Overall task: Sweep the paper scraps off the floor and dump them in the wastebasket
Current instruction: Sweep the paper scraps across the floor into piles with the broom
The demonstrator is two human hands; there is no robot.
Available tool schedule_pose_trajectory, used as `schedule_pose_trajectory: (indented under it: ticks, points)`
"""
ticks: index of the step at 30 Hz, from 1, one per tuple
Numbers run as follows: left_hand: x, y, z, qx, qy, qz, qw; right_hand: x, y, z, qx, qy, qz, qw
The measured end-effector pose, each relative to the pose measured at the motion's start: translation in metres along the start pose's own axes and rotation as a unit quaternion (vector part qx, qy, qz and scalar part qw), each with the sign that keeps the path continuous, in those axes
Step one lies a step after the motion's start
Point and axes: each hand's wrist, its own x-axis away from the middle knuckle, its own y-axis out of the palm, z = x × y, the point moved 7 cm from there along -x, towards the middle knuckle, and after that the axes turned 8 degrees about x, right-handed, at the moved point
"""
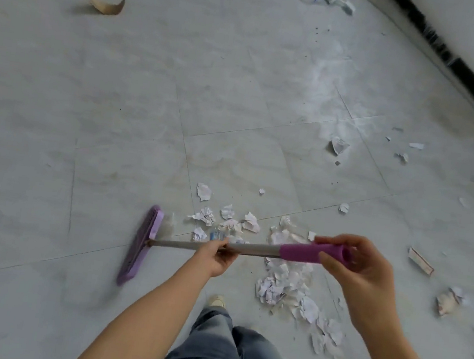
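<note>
Grey floor point(118, 102), paper scraps point(285, 283) in a loose pile
The left hand point(215, 257) and right hand point(360, 269) grip the broom point(141, 245); a hard swing could scatter the pile

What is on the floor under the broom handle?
Crumpled paper scraps lie on the tiled floor beneath the handle, held by the left hand and right hand. Anything directly behind the handle and hands is covered.

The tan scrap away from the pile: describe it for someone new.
From the purple broom head on the tiled floor, look toward the frame's upper left. A tan scrap lies alone there. Unlike the white crumpled scraps near the shoe, it is brown and curled.
</note>
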Motion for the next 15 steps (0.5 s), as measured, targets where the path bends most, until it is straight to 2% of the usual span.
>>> schedule_pose_trajectory:
  ticks: [3,8,15]
  points:
    - [0.012,0.054,-0.039,0.025,-0.035,-0.059,0.997,-0.009,-0.043,-0.037,0.014,-0.07,0.029,0.997]
    - [0.039,0.119,-0.08,0.031,-0.075,-0.112,0.99,-0.019,-0.085,-0.077,-0.009,-0.118,0.027,0.993]
    - [0.059,0.128,-0.077,-0.039,-0.125,-0.114,0.985,-0.008,-0.11,-0.099,-0.024,-0.171,0.03,0.985]
